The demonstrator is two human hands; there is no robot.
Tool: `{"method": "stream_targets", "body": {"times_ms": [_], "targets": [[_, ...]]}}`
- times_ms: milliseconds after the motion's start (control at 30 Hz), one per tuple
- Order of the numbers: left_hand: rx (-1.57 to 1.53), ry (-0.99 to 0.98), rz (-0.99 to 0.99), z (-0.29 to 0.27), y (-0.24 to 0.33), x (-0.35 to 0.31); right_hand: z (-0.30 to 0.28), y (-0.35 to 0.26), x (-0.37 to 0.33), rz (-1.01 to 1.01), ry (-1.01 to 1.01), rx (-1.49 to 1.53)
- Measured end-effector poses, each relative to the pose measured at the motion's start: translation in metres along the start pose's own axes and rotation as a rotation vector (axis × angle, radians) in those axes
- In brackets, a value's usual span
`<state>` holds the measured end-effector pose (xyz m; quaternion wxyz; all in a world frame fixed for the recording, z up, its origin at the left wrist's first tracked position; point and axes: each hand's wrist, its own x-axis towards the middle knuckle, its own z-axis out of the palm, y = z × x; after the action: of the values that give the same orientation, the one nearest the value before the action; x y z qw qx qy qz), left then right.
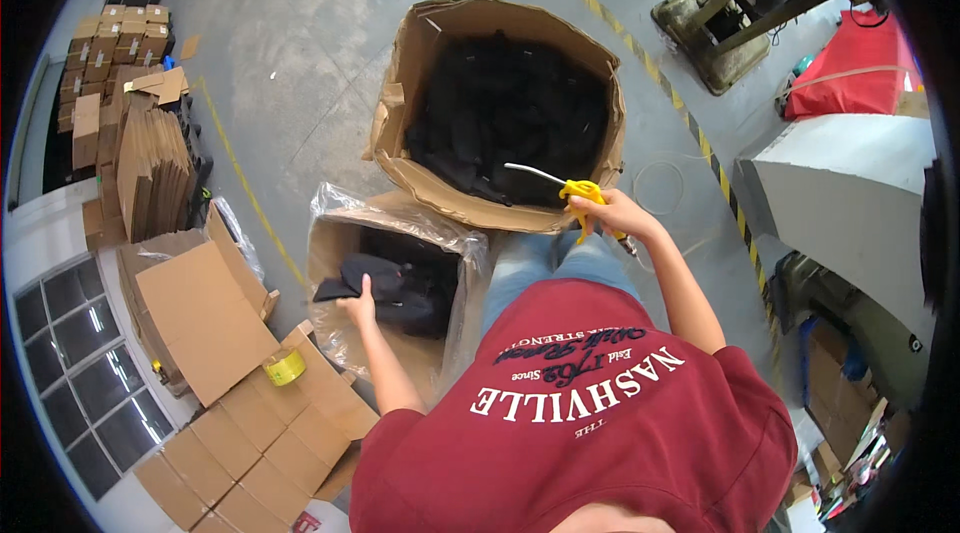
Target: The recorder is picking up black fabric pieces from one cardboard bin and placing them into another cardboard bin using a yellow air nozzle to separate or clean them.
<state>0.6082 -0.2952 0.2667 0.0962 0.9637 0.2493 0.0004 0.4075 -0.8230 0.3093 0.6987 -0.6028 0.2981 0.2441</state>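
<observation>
Brown cardboard everywhere here, creased and ragged along the rim of the big box (pixel 430 183), a rounded, many-sided tub of a thing, while the small box (pixel 420 358) beside it wears crinkled, glossy clear plastic (pixel 335 201) over its edges; and look at the left hand (pixel 357 307), thumb on top, gripping a black piece (pixel 375 275) above the small box, a soft-looking, matt, dark thing with a flat flap poking out to the left, its exact kind hard to tell; over on the right, the right hand (pixel 612 214) has its fingers wrapped round a yellow air gun (pixel 582 194), its thin, bent metal nozzle reaching left over the near side of the big box, where a heap (pixel 510 113) of rumpled black stuff lies; underneath it all, smooth grey floor (pixel 320 83), scuffed pale in patches, crossed by a yellow-and-black stripe (pixel 690 118), with stacked cartons (pixel 118 45) and flattened sheets (pixel 152 173) far left, a roll of yellow tape (pixel 284 368) on cardboard near the window (pixel 92 373), and a bright red cover (pixel 850 63) away to the right
</observation>
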Motion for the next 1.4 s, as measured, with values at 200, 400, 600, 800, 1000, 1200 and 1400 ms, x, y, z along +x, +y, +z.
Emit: {"method": "stream_targets", "body": {"times_ms": [200,400,600,800,1000,1200,1400], "targets": [[-0.522,-0.442,0.393,0.091,0.160,-0.056,0.010,0.099,0.005,0.129,0.304,0.090],[-0.553,-1.406,-0.177,0.351,0.323,-0.143,0.072,0.134,0.003,0.265,0.432,0.405],[-0.818,-1.195,-0.730,0.492,0.439,-0.256,0.091,0.191,-0.017,0.431,0.774,0.660],[-1.184,-0.909,-0.376,0.512,0.434,-0.253,0.100,0.206,-0.019,0.384,0.885,0.652],[-0.647,-0.795,0.437,0.338,0.387,-0.172,0.078,0.144,0.001,0.152,0.838,0.373],[-0.365,-0.604,0.766,0.170,0.347,-0.147,0.032,0.062,0.004,0.089,0.689,0.239],[-0.555,-0.542,0.936,0.081,0.340,-0.129,0.015,0.014,-0.001,-0.046,0.601,0.136]]}}
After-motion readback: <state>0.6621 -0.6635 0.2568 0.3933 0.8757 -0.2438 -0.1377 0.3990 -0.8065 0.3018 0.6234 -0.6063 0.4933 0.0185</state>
